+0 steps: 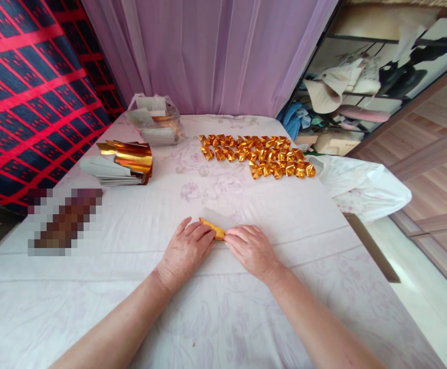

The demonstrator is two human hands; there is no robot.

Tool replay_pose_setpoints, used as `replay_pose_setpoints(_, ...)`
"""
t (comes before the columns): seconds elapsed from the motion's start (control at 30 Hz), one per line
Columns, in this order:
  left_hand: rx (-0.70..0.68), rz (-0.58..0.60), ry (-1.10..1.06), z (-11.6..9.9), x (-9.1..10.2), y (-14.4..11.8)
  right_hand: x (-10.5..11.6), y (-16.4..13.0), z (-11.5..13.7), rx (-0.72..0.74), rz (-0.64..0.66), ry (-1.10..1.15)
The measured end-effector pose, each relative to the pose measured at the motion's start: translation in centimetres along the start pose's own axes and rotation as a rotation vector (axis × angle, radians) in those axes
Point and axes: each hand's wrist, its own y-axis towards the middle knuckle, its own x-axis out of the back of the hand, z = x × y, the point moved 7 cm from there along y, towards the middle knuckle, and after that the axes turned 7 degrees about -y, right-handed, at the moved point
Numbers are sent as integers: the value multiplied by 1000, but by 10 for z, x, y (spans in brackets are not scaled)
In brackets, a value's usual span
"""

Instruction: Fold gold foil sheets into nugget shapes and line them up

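A sheet of gold foil paper (219,232), partly folded, lies on the table in front of me, with a pale side (215,218) showing behind the gold. My left hand (189,247) presses its fingers on the paper's left part, the thumb hidden. At the paper's right end, my right hand (252,251) has its fingertips closed together on the tip. Farther back on the right, several folded gold foil pieces (264,154) sit in rows. A stack of gold and white foil sheets (125,164) rests at the back left.
Behind the stack stands a clear plastic bag (156,120) with more sheets. A blurred brown patch (67,220) covers the table's left side. A white plastic bag (369,184) hangs by the right edge. A purple curtain (208,56) and a shelf (362,95) stand beyond.
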Motion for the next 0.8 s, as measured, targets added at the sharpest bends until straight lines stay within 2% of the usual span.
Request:
replay_pose_setpoints(0.13,-15,37,-72,-8,-2,-10,-1,-1,0,-14,1,44)
replay_pose_setpoints(0.37,24,100,-48,-6,-5,-12,-2,-4,-10,-92,21,128)
replay_pose_setpoints(0.57,28,78,-61,-10,-1,-10,-1,-2,-12,-128,18,126)
replay_pose_setpoints(0.8,34,61,-57,-12,1,-8,-2,-1,-16,-241,50,90)
